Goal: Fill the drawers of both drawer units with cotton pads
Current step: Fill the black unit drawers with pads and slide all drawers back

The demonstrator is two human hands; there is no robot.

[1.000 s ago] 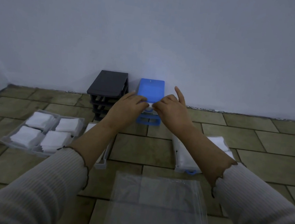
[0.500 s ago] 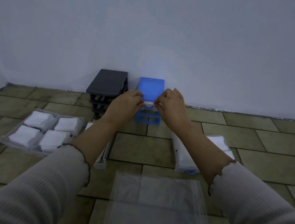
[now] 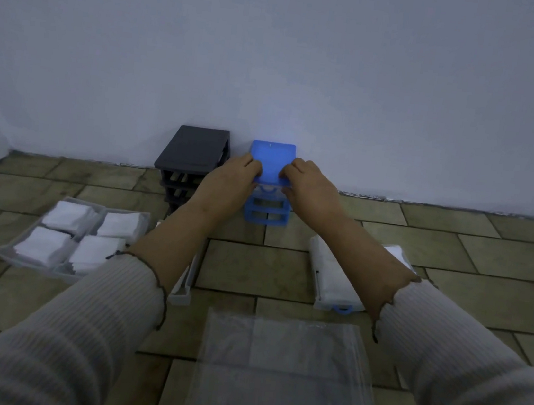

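Note:
A blue drawer unit stands against the wall, with a black drawer unit just left of it. My left hand and my right hand grip the front corners of the blue unit's top, fingers curled over its lid. Between them a clear drawer sits in the top slot, its handle showing. The blue unit's lower slots look open, as do the black unit's. Several clear drawers holding white cotton pads lie on the floor at the left.
Another pad-filled drawer with a blue handle lies right of centre, partly under my right forearm. A clear drawer is mostly hidden under my left forearm. A clear zip bag lies flat on the tiled floor in front.
Both hands carried the clear drawer forward and slid it into the blue unit's top slot. Their fingers have now moved up onto the unit's lid.

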